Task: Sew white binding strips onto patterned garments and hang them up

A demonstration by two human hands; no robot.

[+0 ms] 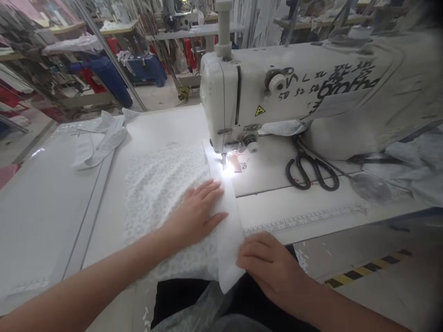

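A pale patterned fabric piece [155, 189] lies on the sewing table, with a plain white fabric strip [229, 244] along its right edge. The strip runs up under the lit needle and presser foot [224, 161] of a white sewing machine [221, 101]. My left hand [197, 207] rests flat on the fabric just below the presser foot, fingers spread. Close to the table's front edge, my right hand [266, 258] pinches the right edge of the white strip. The strip's lower end hangs over toward my lap.
Black-handled scissors [311, 173] lie right of the needle. A clear ruler [304, 219] runs along the front edge. Bunched fabric [415, 161] sits at the far right. Cut fabric pieces [104, 138] lie at the back left. Other workstations [197, 30] stand behind.
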